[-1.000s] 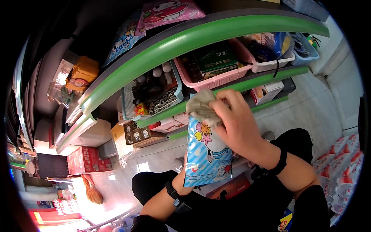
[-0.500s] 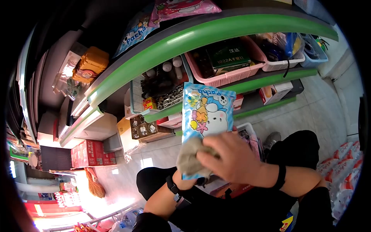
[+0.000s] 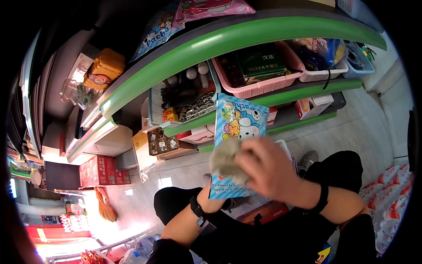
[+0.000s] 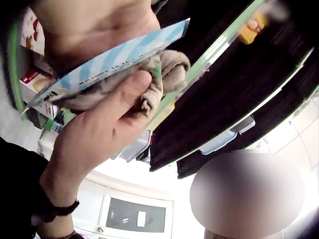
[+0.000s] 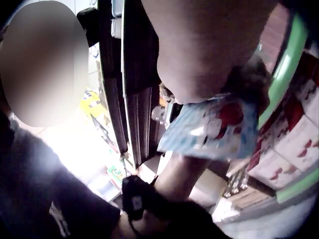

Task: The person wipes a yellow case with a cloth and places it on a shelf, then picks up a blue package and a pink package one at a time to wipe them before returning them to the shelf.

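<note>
A blue-and-white plastic packet [image 3: 252, 116] with cartoon animals and flowers is held up in front of the body. In the head view my left hand [image 3: 210, 201] is under its lower end, mostly hidden behind it, and the left wrist view has the heel of that hand close against the packet's back. My right hand [image 3: 274, 171] grips a crumpled grey-beige cloth [image 3: 223, 160] on the packet's printed front. The right thumb lies over the cloth in the left wrist view. How the left fingers lie is hidden.
Beyond the packet runs a green-edged shelf [image 3: 193, 55]. Below are a blue basket [image 3: 154, 115] of metal parts, a pink basket [image 3: 255, 90] with boxes and a white basket [image 3: 327, 72]. Similar blue [image 3: 156, 37] and pink packets [image 3: 211, 9] lie on top. Bagged goods [image 3: 387, 193] stand on the right.
The right hand and cloth moved from the packet's top down toward its lower end, then slightly back up. The packet has tilted, and its upper print shows now.
</note>
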A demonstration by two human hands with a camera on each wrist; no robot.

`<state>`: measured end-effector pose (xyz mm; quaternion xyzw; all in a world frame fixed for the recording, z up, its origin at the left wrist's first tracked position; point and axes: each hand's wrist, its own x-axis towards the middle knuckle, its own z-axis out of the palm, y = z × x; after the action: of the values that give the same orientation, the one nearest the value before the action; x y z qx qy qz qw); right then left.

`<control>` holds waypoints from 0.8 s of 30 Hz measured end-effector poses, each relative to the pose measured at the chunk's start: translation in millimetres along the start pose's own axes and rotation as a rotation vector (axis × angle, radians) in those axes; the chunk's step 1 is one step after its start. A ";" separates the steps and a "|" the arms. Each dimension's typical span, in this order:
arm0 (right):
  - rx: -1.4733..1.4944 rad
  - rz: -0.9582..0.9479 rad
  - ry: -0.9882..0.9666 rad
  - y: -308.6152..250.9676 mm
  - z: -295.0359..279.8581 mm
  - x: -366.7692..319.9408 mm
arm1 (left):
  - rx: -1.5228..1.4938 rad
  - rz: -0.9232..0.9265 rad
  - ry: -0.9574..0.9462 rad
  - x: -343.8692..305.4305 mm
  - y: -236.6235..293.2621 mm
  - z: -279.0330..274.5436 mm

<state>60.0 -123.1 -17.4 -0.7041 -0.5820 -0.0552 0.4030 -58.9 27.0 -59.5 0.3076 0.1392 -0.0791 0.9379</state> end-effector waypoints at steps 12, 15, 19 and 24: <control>-0.134 0.003 0.129 12.5 -5.6 11.4 | -0.088 -0.216 0.010 1.5 -18.8 -9.5; -0.159 0.154 0.237 39.6 -22.7 24.4 | -0.105 -0.292 0.017 8.5 -30.5 -8.9; -0.037 0.359 0.288 69.5 -30.8 22.8 | 0.052 -0.266 0.035 16.7 -34.3 -11.6; 0.214 0.431 0.386 88.6 -44.8 22.0 | -0.087 -0.116 -0.096 32.1 -20.7 -5.6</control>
<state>161.0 -134.2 -20.0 -0.7416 -0.3342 -0.0397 0.5803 -34.4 11.8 -85.3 0.2536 0.1151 -0.1418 0.9499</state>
